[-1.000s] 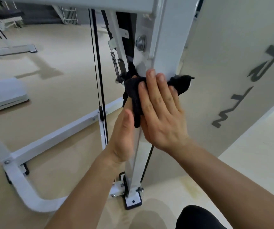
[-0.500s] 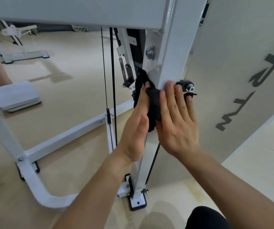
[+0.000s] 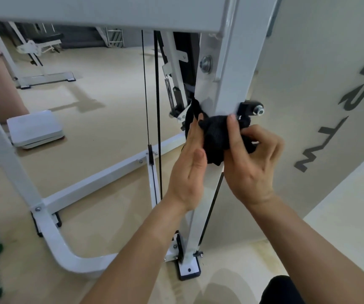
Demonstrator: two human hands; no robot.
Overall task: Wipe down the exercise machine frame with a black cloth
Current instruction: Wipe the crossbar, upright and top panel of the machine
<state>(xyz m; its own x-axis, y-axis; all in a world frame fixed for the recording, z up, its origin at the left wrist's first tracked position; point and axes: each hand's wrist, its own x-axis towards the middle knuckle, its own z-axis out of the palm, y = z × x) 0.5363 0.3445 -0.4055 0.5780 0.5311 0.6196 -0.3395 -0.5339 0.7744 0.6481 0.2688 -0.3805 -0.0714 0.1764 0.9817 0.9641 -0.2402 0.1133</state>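
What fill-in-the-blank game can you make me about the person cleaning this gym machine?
The right hand curls round the cloth, which is ____ in colour.
The left hand presses it against the upright post, which is painted ____.
The silver bolt on the post sits ____ the cloth.
The thin black cables hang on the post's ____ side.
Missing words: black, white, above, left.
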